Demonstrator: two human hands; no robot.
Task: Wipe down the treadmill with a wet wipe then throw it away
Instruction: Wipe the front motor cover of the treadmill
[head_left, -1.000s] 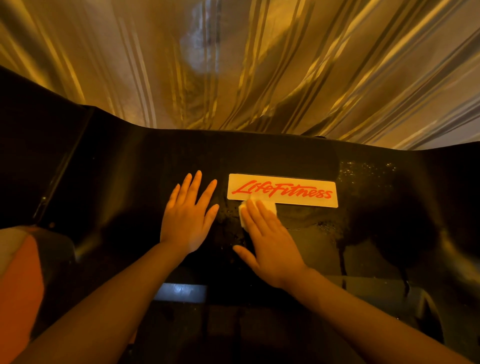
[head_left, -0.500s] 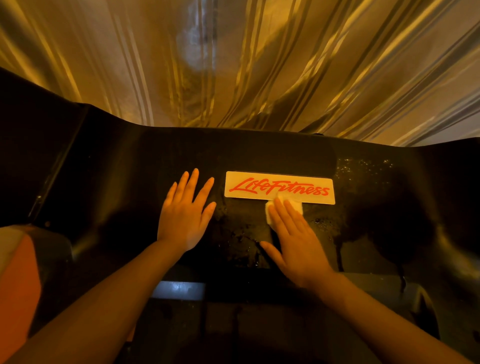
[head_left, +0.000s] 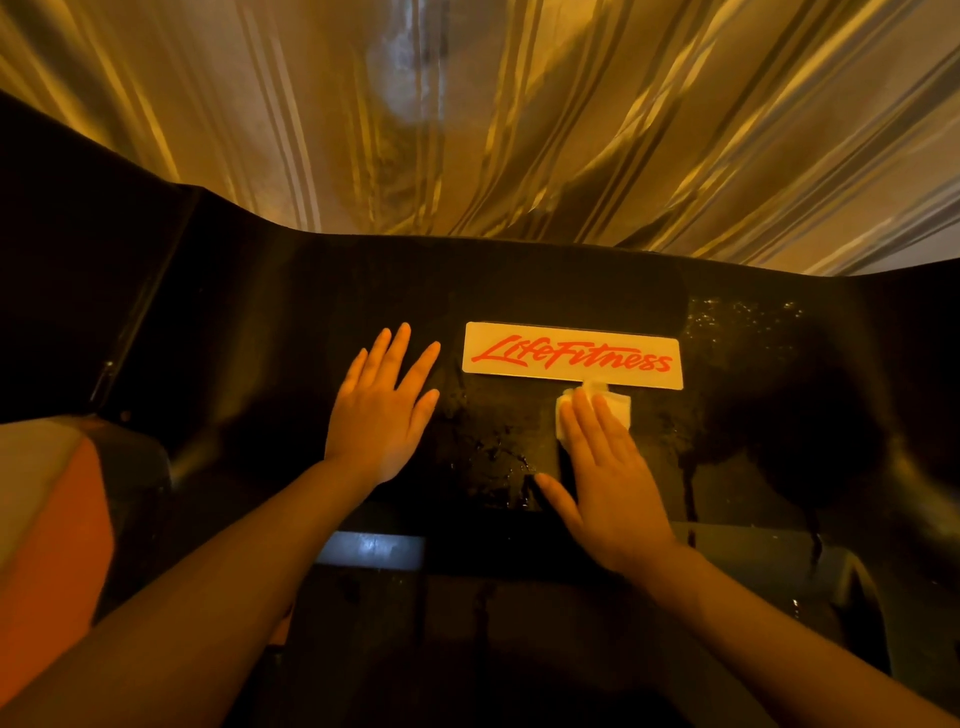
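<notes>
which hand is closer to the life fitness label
Right. The right hand presses the wipe flat just below the label's lower right edge, fingertips almost at it. The left hand lies flat on the black cover, off the label's left end.

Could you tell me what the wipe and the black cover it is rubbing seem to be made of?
The wet wipe looks like soft white nonwoven cloth, folded and matte. The treadmill cover seems hard moulded plastic, black and smooth: droplets bead on it and its curves catch soft highlights.
</notes>
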